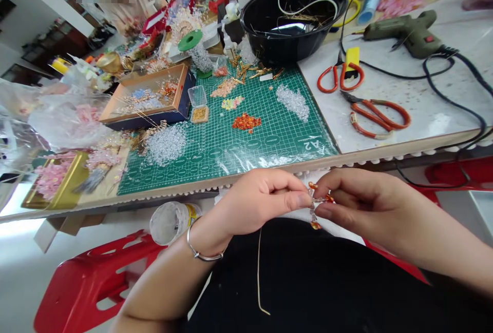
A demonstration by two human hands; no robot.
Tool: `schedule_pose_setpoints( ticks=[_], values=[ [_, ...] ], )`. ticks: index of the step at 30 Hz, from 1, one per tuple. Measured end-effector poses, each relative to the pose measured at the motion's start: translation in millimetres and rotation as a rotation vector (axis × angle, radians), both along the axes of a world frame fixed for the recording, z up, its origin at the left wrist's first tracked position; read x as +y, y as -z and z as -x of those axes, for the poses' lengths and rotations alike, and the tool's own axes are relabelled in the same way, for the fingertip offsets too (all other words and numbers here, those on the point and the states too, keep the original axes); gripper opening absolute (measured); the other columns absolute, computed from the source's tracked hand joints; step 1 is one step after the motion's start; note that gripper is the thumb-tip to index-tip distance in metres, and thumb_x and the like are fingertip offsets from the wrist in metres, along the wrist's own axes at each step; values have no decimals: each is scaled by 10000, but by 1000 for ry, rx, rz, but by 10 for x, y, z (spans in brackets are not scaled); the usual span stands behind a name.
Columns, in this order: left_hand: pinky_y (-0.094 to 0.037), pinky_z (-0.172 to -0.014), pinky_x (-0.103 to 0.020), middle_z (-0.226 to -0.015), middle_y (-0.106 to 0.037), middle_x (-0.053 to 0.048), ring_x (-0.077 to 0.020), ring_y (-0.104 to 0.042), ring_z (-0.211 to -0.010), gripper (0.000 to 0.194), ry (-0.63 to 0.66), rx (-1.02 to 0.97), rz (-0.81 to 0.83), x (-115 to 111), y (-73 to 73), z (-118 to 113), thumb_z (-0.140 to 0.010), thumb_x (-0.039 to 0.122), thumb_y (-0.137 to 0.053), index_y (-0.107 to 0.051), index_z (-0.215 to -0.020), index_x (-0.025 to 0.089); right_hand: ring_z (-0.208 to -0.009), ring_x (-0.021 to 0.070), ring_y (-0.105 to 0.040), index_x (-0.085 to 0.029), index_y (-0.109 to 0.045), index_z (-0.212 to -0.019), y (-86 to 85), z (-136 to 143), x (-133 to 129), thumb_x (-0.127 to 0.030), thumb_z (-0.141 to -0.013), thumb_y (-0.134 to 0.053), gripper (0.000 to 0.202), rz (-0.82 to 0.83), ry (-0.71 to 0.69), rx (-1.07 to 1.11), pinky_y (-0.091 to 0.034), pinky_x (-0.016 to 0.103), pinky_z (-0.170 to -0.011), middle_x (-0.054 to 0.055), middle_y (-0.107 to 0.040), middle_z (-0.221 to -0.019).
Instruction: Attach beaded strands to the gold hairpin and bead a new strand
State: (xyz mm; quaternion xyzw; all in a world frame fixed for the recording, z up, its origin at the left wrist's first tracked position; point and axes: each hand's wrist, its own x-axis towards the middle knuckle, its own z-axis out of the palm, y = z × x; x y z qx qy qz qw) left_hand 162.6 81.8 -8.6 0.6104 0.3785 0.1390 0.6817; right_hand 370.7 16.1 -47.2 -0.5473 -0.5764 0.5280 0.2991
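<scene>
Over my lap, in front of the table edge, my left hand [269, 199] pinches a small beaded wire piece [315, 224] with clear and amber beads. My right hand [354, 204] grips the same piece from the other side, with an orange bead at its fingertips. A thin pale wire [259, 276] hangs below my left hand, bent at its lower end. Beyond my hands lies a green cutting mat [215, 156] bearing orange beads [246, 122], clear beads [293, 102] and a larger heap of clear beads [165, 144].
A black basin [292, 45] stands at the back. To the right lie red-handled pliers [379, 116], red-handled cutters [341, 76] and a glue gun [408, 33] with its cable. An open box [154, 115] sits left. Below are a red stool [88, 281] and white tub [167, 224]. Another person [133, 4] is at the back left.
</scene>
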Motion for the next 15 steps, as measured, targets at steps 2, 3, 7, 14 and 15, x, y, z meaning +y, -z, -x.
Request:
schedule_pose_setpoints(
  ticks=[2,3,7,14,15],
  values=[
    [-313,-535,-229,-645,-546,21,-96,-433,-587,269,-35,47,21,-17,7,-1,-802,421,-736,-694,-774,157,-516,106,-403,-238,-670,-844,13,42,-23,-589,-856,-637,353,-11,4,-68,-309,223,-445,-28,-498,-596],
    [-271,-505,-231,-608,-497,34,-90,-381,-553,283,-52,70,30,-28,13,-1,-798,436,-735,-683,-775,158,-531,110,-419,-240,-667,-850,22,62,-32,-603,-865,-616,367,-4,14,-84,-319,227,-452,-21,-522,-620],
    [-220,-490,-248,-602,-445,38,-94,-320,-537,276,-117,125,10,-65,30,-5,-817,445,-709,-674,-814,170,-639,146,-545,-243,-680,-926,39,115,-39,-649,-847,-603,421,24,93,-82,-343,234,-462,19,-644,-752],
    [-204,-463,-247,-559,-370,61,-92,-292,-513,272,-123,124,-31,-76,49,-4,-831,452,-699,-668,-829,182,-609,137,-531,-254,-712,-918,39,111,-14,-665,-846,-586,436,25,71,-117,-369,237,-479,9,-653,-720],
    [-199,-456,-244,-548,-352,68,-89,-280,-503,272,-125,127,-46,-75,49,-3,-834,452,-699,-668,-834,182,-584,128,-510,-255,-711,-895,41,110,-13,-658,-846,-590,423,24,71,-118,-361,233,-470,2,-637,-695]
  ],
)
